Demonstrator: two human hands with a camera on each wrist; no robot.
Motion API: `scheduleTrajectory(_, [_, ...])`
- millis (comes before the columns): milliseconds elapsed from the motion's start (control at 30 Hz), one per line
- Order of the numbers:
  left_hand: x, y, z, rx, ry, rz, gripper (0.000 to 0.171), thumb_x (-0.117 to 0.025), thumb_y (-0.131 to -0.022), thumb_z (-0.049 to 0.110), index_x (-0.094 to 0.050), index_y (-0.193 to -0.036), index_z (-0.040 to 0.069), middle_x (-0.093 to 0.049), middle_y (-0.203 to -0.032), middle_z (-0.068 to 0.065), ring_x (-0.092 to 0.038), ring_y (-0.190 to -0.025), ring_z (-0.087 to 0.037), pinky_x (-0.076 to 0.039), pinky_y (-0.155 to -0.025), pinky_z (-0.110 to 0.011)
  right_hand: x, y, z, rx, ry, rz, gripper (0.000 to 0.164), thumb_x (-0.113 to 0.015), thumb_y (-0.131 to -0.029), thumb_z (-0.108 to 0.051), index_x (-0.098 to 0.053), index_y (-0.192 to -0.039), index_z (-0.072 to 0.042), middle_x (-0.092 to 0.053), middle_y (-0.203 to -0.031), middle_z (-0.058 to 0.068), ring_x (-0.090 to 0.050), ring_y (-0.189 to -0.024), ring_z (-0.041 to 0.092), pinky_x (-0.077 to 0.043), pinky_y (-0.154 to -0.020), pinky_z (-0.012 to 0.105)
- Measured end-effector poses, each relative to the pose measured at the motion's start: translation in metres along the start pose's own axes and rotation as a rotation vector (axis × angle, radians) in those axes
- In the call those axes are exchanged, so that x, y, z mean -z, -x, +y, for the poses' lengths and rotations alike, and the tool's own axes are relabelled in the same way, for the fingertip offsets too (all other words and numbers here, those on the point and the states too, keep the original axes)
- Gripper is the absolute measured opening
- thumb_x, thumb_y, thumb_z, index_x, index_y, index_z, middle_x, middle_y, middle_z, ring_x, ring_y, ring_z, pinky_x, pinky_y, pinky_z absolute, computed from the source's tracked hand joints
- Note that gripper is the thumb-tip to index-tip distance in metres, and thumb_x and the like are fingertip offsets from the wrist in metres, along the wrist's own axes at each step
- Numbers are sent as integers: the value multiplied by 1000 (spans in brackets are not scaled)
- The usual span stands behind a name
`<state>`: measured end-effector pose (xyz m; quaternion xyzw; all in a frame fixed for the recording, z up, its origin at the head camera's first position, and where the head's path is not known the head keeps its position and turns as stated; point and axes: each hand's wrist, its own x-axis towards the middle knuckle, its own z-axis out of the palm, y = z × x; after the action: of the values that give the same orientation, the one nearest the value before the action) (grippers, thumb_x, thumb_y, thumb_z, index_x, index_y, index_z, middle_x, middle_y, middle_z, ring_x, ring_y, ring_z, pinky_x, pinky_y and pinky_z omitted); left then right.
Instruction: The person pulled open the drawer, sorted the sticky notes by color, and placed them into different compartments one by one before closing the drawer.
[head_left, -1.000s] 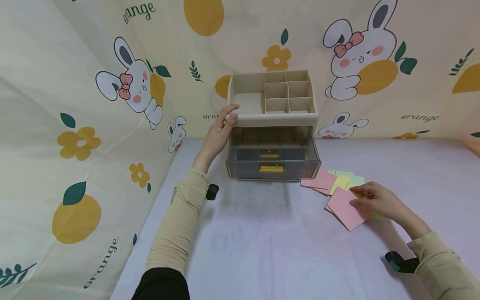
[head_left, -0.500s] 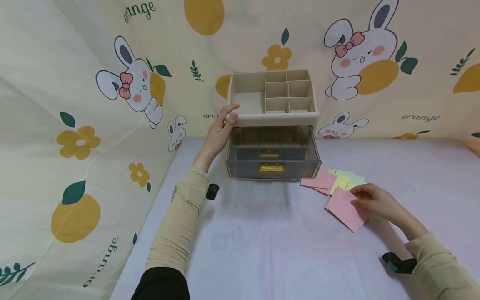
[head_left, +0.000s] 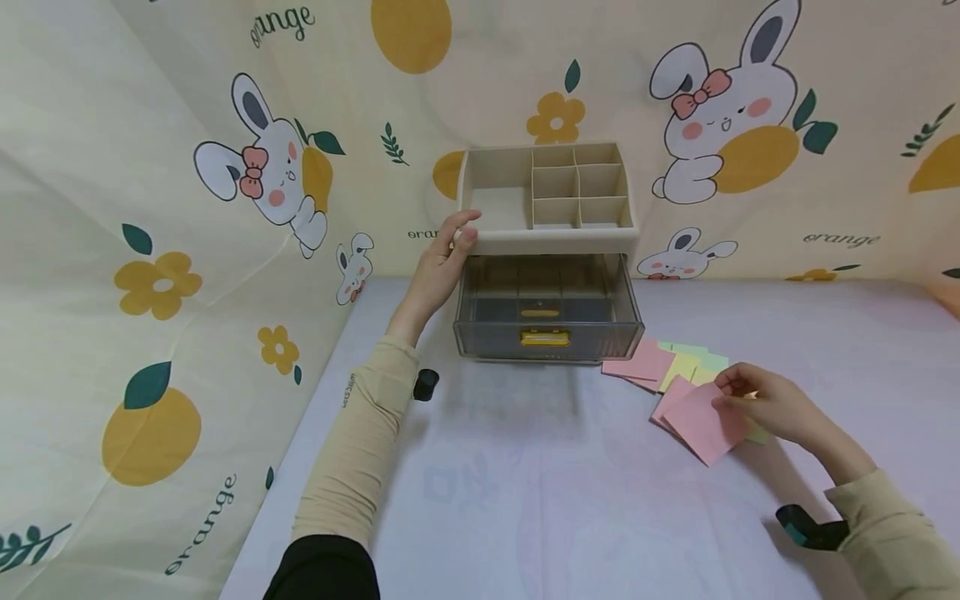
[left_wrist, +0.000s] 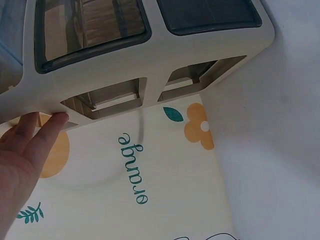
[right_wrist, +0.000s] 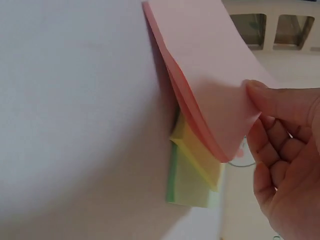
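Note:
A desk organizer [head_left: 555,242], white with a divided top tray, stands at the back with smoky clear drawers below. My left hand [head_left: 433,271] holds its upper left corner, index finger at the tray's rim and thumb at the front edge. In the left wrist view two fingers [left_wrist: 42,135] reach the side of the frame. At the right, my right hand [head_left: 772,408] pinches a pink sticky note [head_left: 708,421] by its edge between thumb and fingers. More pink notes lie beneath it, with yellow notes [right_wrist: 200,150] and green notes [right_wrist: 189,185] under those.
Beside the organizer's front right corner, more pink notes [head_left: 645,360], yellow notes [head_left: 678,367] and green notes [head_left: 708,358] lie overlapped on the white tabletop [head_left: 510,500]. A large drawer [head_left: 546,337] with a yellow handle is at the organizer's front. A patterned cloth [head_left: 225,333] hangs behind and left.
The pinched pink note has shifted right, off the pink ones beneath, so their left edges now show. My right hand has moved slightly right. The left hand stays at the organizer.

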<state>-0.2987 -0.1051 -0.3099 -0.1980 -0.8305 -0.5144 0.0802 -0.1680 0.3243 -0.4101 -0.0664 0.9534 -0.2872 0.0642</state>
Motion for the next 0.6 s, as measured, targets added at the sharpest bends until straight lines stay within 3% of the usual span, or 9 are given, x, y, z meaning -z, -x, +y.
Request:
scheduleTrajectory(133, [0,1,0,-11,1,-3,70,-29,-77,78,-40,-134,39,-36,-148,11,-37,-135,-18,-37,-105,-42,3,3,-1,35,20,26,39,-62,-89,-25,-56,-119,-2,-59,-99,10,-51,-81,2,-43,-66,19])
scheduleTrajectory(300, [0,1,-1,-17,2,-2,72,-29,-76,79,-40,-134,39,-36,-148,11,-38,-135,-19,-37,-105,-43,6,8,-7,73,31,28,35,-62,-89,-22,-59,-119,-4,-58,-110,18,-55,-87,11,-45,-65,20])
scheduleTrajectory(467, [0,1,-2,-10,1,1,70,-29,-76,79,-40,-134,41,-36,-148,12,-37,-135,-19,-37,-105,-43,12,12,-11,119,73,97,30,-65,-87,-19,-60,-115,-8,-65,-102,13,-47,-76,-13,-44,-61,20])
scheduleTrajectory(600, [0,1,-2,-13,5,6,69,-30,-77,78,-41,-133,40,-36,-148,12,-39,-134,-20,-38,-104,-43,16,16,-13,140,93,115,29,-66,-86,-20,-61,-114,-11,-68,-98,13,-43,-77,-21,-44,-62,19])
